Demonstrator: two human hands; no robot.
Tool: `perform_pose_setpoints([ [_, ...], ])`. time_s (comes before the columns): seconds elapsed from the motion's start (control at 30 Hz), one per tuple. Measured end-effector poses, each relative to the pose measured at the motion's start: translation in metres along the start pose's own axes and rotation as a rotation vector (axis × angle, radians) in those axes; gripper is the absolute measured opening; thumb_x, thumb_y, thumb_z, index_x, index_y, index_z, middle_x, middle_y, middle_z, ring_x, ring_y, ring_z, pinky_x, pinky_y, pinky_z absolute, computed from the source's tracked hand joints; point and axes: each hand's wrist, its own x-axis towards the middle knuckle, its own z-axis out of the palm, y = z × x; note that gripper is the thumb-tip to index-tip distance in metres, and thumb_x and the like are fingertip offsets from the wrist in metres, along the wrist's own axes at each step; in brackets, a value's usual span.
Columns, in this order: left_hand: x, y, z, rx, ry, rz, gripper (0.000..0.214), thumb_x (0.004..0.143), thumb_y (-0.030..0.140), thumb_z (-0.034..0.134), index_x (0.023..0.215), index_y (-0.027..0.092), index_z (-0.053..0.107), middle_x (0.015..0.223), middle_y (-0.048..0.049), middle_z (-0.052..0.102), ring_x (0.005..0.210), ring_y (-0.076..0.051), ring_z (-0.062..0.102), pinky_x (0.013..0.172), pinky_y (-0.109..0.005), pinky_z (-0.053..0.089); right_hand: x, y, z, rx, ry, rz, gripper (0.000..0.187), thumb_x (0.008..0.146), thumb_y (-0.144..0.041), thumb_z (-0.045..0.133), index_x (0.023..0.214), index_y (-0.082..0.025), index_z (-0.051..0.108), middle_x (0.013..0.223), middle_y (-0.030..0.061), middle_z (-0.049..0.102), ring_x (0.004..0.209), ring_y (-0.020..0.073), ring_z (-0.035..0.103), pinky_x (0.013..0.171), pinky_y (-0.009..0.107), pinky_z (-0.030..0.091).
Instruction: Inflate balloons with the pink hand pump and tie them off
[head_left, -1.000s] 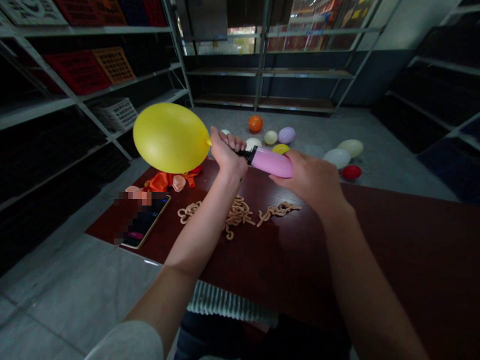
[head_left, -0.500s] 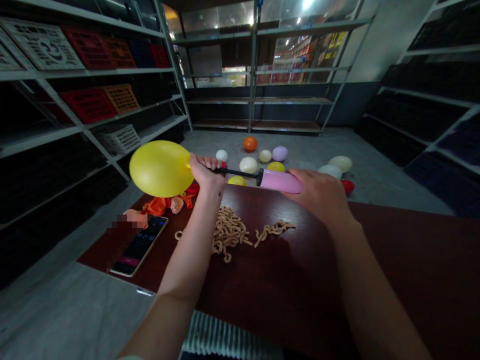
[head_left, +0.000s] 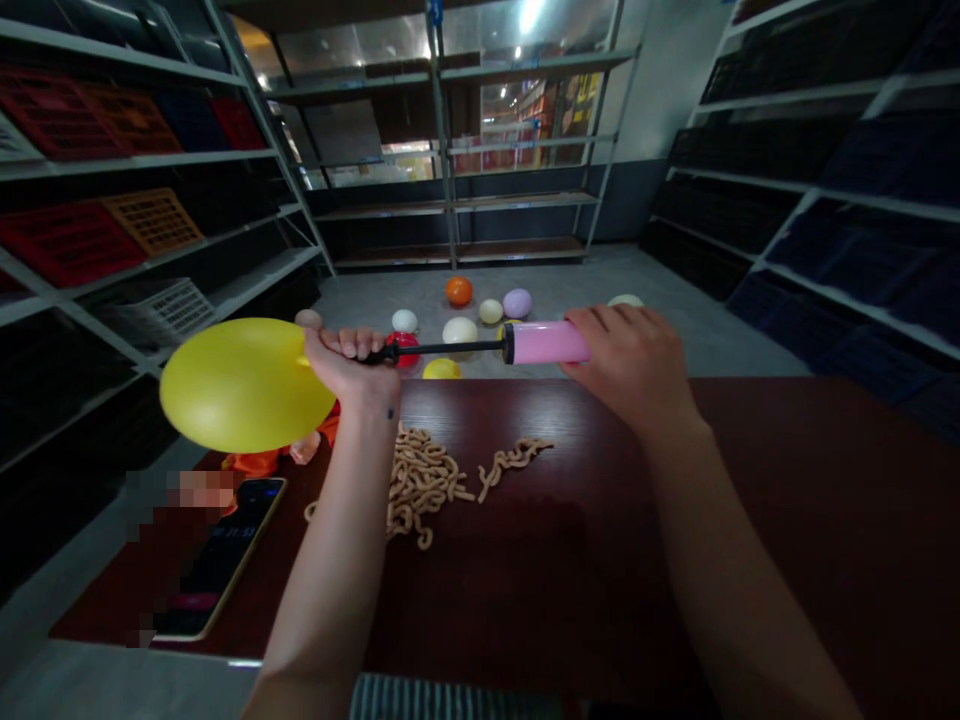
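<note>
A yellow balloon, partly filled out, is at the left with its neck in my left hand. The fingers of that hand are closed around the balloon's neck and the black end of a hand balloon pump. A thin black rod runs from there to the pump's pink barrel, and much of it is exposed. Wrapped round the barrel's far end is my right hand. Both hands are raised above the dark red table. The balloon's mouth is hidden inside my left hand.
Tan, curled string-like pieces lie heaped on the table, with a smaller cluster beside them. A phone and limp orange balloons are at the left. Several blown-up balloons rest on the floor beyond, before metal shelves.
More of the pump's black rod shows now, as my hands have moved apart. The balloon appears larger. The whole view has shifted, so most things sit farther left.
</note>
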Motion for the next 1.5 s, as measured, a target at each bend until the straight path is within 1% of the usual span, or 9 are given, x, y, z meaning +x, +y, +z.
perform_pose_setpoints([
  [0.17,-0.011,-0.012,0.003,0.028,-0.034,-0.042,0.045,0.100,0.027,0.031,0.058,0.018,0.018,0.041,0.0066,0.021,0.032,-0.006,0.023,0.041,-0.023,0.021,0.004,-0.016,-0.006,-0.011,-0.037,-0.037,0.023,0.088,-0.032,0.049,0.100,-0.015,0.058,0.090,0.0110,0.065,0.084,0.0251,0.056,0.072,0.035,0.029],
  [0.3,-0.031,-0.024,0.007,0.058,-0.044,-0.079,0.048,0.102,0.032,0.032,0.058,0.018,0.020,0.042,0.0066,0.019,0.033,-0.006,0.021,0.041,-0.022,0.021,0.007,-0.037,-0.013,0.011,-0.088,-0.108,0.018,0.086,-0.030,0.050,0.094,-0.015,0.056,0.084,0.0097,0.065,0.076,0.0239,0.058,0.066,0.034,0.027],
  [0.5,-0.056,-0.040,0.008,0.046,-0.127,-0.116,0.051,0.101,0.036,0.039,0.056,0.017,0.024,0.040,0.0059,0.023,0.034,-0.008,0.022,0.039,-0.023,0.021,0.004,-0.051,-0.016,0.039,-0.126,-0.144,0.021,0.081,-0.035,0.058,0.089,-0.015,0.056,0.078,0.0089,0.067,0.066,0.0226,0.060,0.059,0.033,0.024],
  [0.63,-0.047,-0.041,0.003,0.053,-0.118,-0.114,0.055,0.098,0.044,0.044,0.054,0.018,0.025,0.039,0.0058,0.024,0.033,-0.008,0.023,0.038,-0.023,0.022,0.003,-0.051,-0.008,0.108,-0.113,-0.128,0.022,0.085,-0.038,0.054,0.089,-0.017,0.057,0.079,0.0079,0.069,0.065,0.0208,0.062,0.059,0.032,0.026],
  [0.83,-0.031,-0.036,0.001,0.083,-0.119,-0.090,0.055,0.100,0.045,0.040,0.054,0.019,0.024,0.040,0.0065,0.021,0.032,-0.008,0.024,0.038,-0.024,0.024,0.005,-0.051,-0.006,0.193,-0.125,-0.143,0.031,0.088,-0.046,0.050,0.094,-0.017,0.060,0.086,0.0087,0.071,0.073,0.0214,0.064,0.062,0.031,0.029],
  [0.97,-0.022,-0.024,0.004,0.060,-0.097,-0.055,0.053,0.102,0.042,0.036,0.055,0.020,0.023,0.041,0.0065,0.020,0.032,-0.008,0.023,0.037,-0.025,0.023,0.005,-0.047,-0.006,0.146,-0.110,-0.112,0.040,0.085,-0.055,0.053,0.097,-0.017,0.062,0.084,0.0085,0.072,0.070,0.0210,0.064,0.060,0.030,0.027],
  [1.1,-0.006,-0.004,0.004,0.048,-0.042,-0.021,0.053,0.103,0.041,0.034,0.055,0.020,0.021,0.041,0.0067,0.018,0.031,-0.007,0.021,0.037,-0.024,0.021,0.002,-0.039,-0.006,0.101,-0.096,-0.104,0.040,0.083,-0.053,0.058,0.101,-0.018,0.063,0.083,0.0090,0.071,0.070,0.0209,0.063,0.060,0.032,0.025],
  [1.27,0.017,0.018,-0.002,0.077,-0.001,0.043,0.051,0.102,0.041,0.036,0.057,0.020,0.022,0.043,0.0061,0.020,0.033,-0.008,0.022,0.039,-0.025,0.022,-0.002,-0.025,-0.002,0.105,-0.066,-0.093,0.038,0.088,-0.053,0.051,0.100,-0.018,0.063,0.086,0.0098,0.070,0.075,0.0197,0.062,0.063,0.032,0.027],
  [1.5,0.028,0.018,-0.010,0.101,0.042,0.071,0.051,0.101,0.043,0.037,0.059,0.020,0.024,0.044,0.0054,0.021,0.036,-0.009,0.023,0.041,-0.025,0.025,-0.001,-0.024,-0.004,0.060,-0.116,-0.056,0.040,0.087,-0.052,0.052,0.103,-0.017,0.063,0.088,0.0107,0.071,0.072,0.0206,0.061,0.059,0.032,0.025],
])
